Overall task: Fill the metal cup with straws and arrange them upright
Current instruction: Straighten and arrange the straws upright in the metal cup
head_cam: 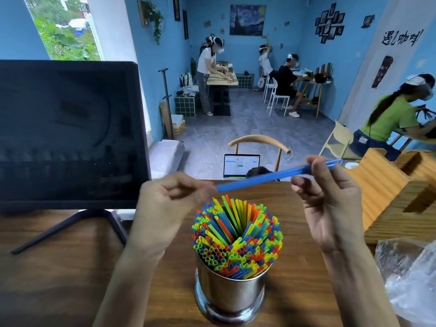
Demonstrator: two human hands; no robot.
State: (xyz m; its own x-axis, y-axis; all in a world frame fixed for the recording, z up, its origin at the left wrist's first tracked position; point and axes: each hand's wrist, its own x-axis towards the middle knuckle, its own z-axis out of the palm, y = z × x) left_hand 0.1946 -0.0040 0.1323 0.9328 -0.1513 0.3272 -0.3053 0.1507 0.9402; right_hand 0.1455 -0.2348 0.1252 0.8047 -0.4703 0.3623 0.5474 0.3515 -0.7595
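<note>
Cup (230, 295) sits nearest, on the table (59, 279), low centre. Packed with coloured straws (237, 234) fanning out over the rim; a funnel-shaped gap is left in the middle, far side leaning most. Reads as nearly full, not yet tidy.

Both hands are raised above the cup. Right hand (330, 206) pinches blue straws (271, 177) between thumb and fingers near their far end, other fingers loosely curled. At least two straws, count unclear. They lie nearly level, slanting down to the left. Left hand (165, 204) is curled at the near end; blurred, so I can't tell if it actually has hold or just guides the tip.

Likely reason for the level hold: ends being squared up before dropping into the centre gap.

Monitor (68, 131) stands left; plastic bag (410, 279) lies right, probably the straw supply.

Risk: tight pack, tips may snag on neighbours.
</note>
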